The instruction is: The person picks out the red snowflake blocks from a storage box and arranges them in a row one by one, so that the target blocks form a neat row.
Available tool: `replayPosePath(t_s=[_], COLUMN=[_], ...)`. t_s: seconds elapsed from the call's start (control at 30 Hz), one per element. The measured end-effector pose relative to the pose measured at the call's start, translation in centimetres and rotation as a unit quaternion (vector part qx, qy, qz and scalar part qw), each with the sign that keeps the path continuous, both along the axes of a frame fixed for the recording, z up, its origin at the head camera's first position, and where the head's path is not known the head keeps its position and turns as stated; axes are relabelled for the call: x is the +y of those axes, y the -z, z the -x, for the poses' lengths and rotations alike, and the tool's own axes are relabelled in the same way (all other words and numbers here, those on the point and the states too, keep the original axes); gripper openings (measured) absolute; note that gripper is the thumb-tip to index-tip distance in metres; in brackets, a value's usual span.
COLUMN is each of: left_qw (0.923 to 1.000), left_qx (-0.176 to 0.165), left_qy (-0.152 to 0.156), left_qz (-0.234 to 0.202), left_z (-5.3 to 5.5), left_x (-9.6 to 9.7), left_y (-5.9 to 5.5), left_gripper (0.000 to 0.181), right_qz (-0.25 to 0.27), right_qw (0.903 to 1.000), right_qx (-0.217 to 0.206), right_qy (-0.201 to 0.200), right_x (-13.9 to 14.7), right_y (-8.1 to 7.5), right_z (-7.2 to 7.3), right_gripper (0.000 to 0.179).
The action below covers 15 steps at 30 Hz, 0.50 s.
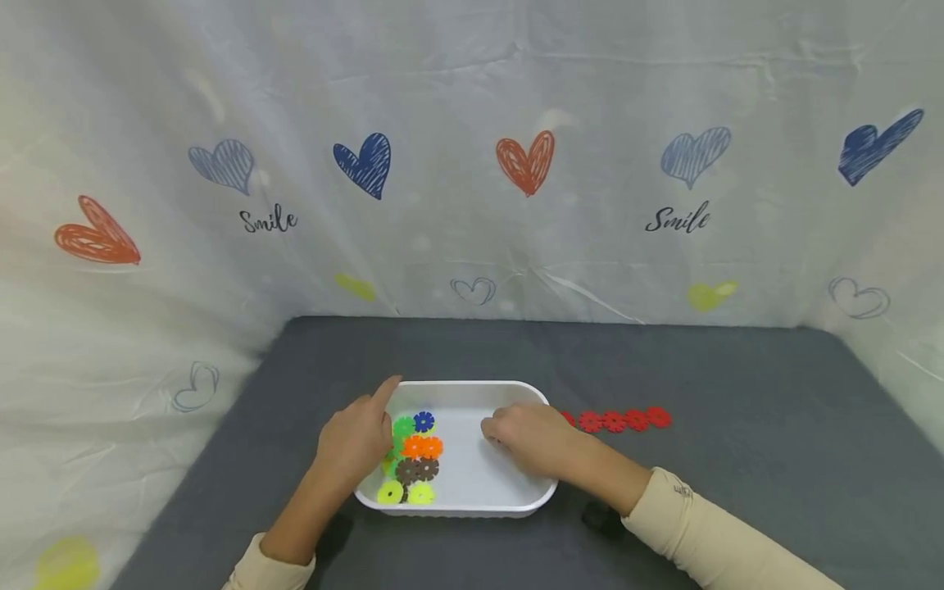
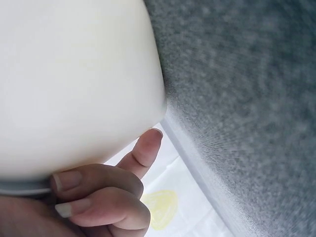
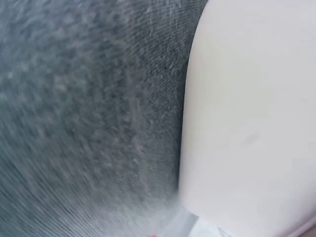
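Note:
A white plastic tray (image 1: pixel 472 483) lies on the dark grey table. My left hand (image 1: pixel 356 438) grips its left rim, the index finger stretched toward the far corner. In the left wrist view, curled fingers (image 2: pixel 106 207) sit against the tray's outer side (image 2: pixel 74 89). Over the right part of the tray is my right hand (image 1: pixel 534 438), fingers bent down inside; what is under them is hidden. Notched flower-shaped discs fill the tray's left side: blue (image 1: pixel 424 422), green (image 1: pixel 403 426), orange (image 1: pixel 423 447), dark brown (image 1: pixel 416 470) and yellow (image 1: pixel 420 493).
A row of several red notched discs (image 1: pixel 614 421) lies on the table right of the tray, its near end partly behind my right hand. Behind the table hangs a white curtain (image 1: pixel 442 238) printed with hearts. A small dark object (image 1: pixel 601 518) shows under my right forearm.

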State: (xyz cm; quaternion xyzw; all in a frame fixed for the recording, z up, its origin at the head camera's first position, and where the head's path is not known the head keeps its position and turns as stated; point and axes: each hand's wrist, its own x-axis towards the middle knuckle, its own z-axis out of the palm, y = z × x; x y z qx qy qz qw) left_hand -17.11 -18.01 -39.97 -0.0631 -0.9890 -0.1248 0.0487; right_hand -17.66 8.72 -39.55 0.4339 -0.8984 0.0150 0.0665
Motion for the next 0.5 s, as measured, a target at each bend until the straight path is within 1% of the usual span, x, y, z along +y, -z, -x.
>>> replayPosePath(t_s=[0.07, 0.1, 0.17, 0.23, 0.27, 0.33, 0.43, 0.5], left_qw=[1.0000, 1.0000, 1.0000, 1.0000, 1.0000, 1.0000, 1.0000, 1.0000], left_qx=[0.000, 0.001, 0.004, 0.006, 0.006, 0.005, 0.001, 0.002], left_qy=[-0.001, -0.002, -0.001, -0.001, -0.002, -0.003, -0.005, -0.006], left_qz=[-0.001, 0.000, 0.001, 0.001, 0.001, 0.002, 0.001, 0.000], left_z=[-0.1, -0.1, 0.0, 0.0, 0.0, 0.1, 0.1, 0.1], left_x=[0.0, 0.0, 0.0, 0.0, 0.0, 0.1, 0.0, 0.0], left_y=[0.0, 0.1, 0.2, 0.2, 0.3, 0.3, 0.4, 0.4], left_gripper=[0.053, 0.053, 0.052, 0.053, 0.053, 0.053, 0.053, 0.053], right_qz=[0.068, 0.089, 0.105, 0.108, 0.110, 0.119, 0.149, 0.176], right_qw=[0.9969, 0.9945, 0.9921, 0.9902, 0.9888, 0.9829, 0.9639, 0.9475], right_qx=[-0.040, -0.055, -0.067, -0.086, -0.099, -0.139, -0.220, -0.266], right_qy=[-0.005, -0.007, -0.014, -0.017, -0.018, -0.022, -0.019, -0.014], right_x=[0.3, 0.4, 0.5, 0.5, 0.6, 0.6, 0.6, 0.6], right_y=[0.3, 0.4, 0.4, 0.4, 0.3, 0.0, -0.5, -0.7], right_z=[0.4, 0.5, 0.6, 0.8, 0.8, 1.1, 1.4, 1.8], right_gripper=[0.016, 0.015, 0.014, 0.014, 0.014, 0.014, 0.017, 0.020])
